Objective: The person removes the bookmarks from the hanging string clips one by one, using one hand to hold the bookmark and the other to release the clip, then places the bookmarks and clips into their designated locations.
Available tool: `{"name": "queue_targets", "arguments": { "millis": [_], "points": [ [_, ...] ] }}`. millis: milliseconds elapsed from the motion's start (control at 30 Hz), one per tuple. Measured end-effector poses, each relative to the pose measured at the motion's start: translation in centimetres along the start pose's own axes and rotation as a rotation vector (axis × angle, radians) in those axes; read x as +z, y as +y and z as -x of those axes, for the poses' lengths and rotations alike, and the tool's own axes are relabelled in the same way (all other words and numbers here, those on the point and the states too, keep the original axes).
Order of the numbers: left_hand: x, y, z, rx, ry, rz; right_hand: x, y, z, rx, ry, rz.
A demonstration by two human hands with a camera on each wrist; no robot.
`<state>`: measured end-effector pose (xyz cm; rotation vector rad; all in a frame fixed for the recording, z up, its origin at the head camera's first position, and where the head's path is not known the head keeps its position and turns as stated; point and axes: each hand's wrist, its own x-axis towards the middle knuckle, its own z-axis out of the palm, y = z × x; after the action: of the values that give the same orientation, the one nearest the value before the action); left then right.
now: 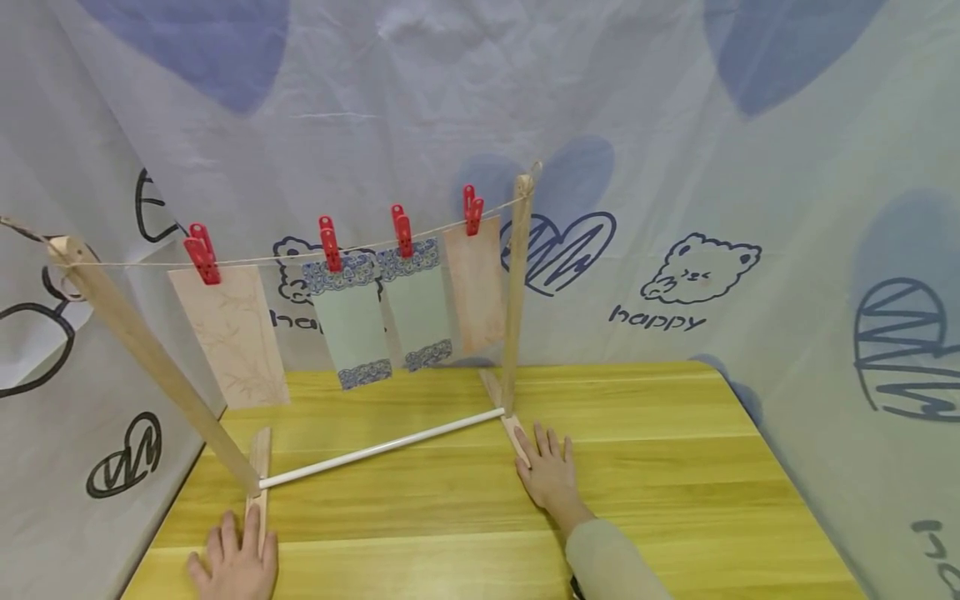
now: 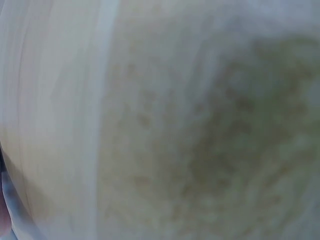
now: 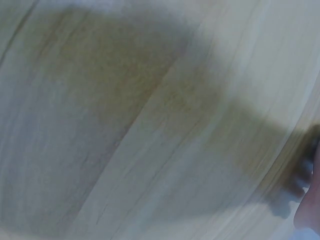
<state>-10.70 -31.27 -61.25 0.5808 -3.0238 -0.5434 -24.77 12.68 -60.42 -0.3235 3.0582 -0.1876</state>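
A small wooden drying rack stands on the table, its two uprights, the left post [image 1: 161,362] and the right post [image 1: 517,292], joined low down by a white rod [image 1: 382,447]. Between their tops runs a thin string [image 1: 277,259]. My left hand [image 1: 236,562] lies with extended fingers at the near end of the left wooden foot [image 1: 259,454]. On the other side, the fingers of my right hand [image 1: 553,477] rest spread along the near end of the right foot [image 1: 491,386]. Only slivers of the hands show in the wrist views.
Red clothespins [image 1: 329,243] hold several paper sheets on the string: a beige floral one [image 1: 228,337] at left, blue-patterned ones [image 1: 351,323] in the middle, a plain peach one [image 1: 477,287] at right. Printed cloth [image 1: 787,167] surrounds the yellow wooden table [image 1: 675,467].
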Motion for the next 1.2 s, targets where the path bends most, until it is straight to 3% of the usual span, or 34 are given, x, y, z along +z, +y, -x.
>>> {"name": "queue_targets", "arguments": {
  "millis": [733, 1200],
  "points": [
    [0.1, 0.7, -0.9, 0.019, -0.030, 0.017, 0.3, 0.3, 0.4, 0.033, 0.004, -0.021],
    [0.2, 1.3, -1.3, 0.092, -0.010, 0.033, 0.3, 1.1, 1.0, 0.041, 0.028, -0.019]
  ]
}}
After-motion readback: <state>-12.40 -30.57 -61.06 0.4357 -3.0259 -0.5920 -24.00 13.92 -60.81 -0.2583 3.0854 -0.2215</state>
